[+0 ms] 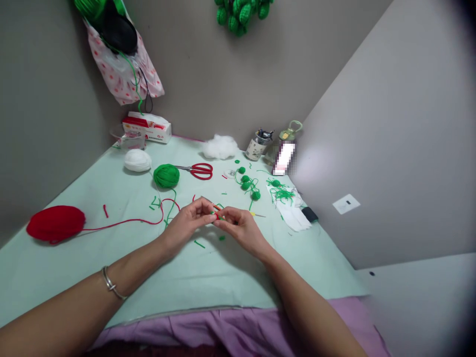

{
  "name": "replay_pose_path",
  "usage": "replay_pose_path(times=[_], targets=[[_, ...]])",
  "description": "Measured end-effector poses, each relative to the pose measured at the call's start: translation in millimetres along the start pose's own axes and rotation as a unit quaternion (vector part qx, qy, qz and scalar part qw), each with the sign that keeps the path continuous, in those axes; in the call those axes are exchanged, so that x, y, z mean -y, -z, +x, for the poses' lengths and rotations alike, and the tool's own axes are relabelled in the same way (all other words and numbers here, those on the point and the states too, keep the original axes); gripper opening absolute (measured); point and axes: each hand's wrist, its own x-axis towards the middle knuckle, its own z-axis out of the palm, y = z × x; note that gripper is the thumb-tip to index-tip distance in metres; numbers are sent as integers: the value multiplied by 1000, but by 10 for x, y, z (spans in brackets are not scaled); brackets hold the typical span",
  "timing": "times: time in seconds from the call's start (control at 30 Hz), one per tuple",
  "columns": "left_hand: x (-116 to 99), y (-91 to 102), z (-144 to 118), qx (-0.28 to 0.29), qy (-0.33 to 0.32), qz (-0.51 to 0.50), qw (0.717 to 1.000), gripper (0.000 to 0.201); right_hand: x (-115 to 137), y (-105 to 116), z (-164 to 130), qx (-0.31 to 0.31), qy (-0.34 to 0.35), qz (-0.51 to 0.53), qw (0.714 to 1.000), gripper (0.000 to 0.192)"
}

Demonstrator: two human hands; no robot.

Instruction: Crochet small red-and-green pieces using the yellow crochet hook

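Over the middle of the table, my left hand [194, 214] and my right hand [240, 225] meet at the fingertips, both closed in a pinch. Between them is a small red crochet piece [217, 216] with a bit of green, mostly covered by the fingers. A thin orange shaft, which looks like a crochet hook [216, 206], runs from my right fingers toward the left ones. Red yarn [137, 220] trails from a red yarn ball [55, 223] on the left toward my left hand.
Behind my hands lie a green yarn ball [166, 176], red-handled scissors [201, 171], a white yarn ball [137, 160] and green crocheted balls [245, 183]. White stuffing [220, 147], a pen tin [256, 148], a bottle [273, 151] and a phone [283, 158] stand by the walls.
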Motion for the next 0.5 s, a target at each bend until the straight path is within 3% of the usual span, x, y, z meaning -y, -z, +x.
replay_pose_path(times=[0.17,0.33,0.5], targets=[[-13,-40,-15,-6,-5,16,1000,22,-28,-9,12,-33,-5,-3,999,23],[28,-51,-14,-11,-2,9,1000,22,-63,-5,44,-2,11,-11,1000,15],[53,-36,3,1,45,-45,998,25,-39,-6,25,-15,21,-9,1000,9]])
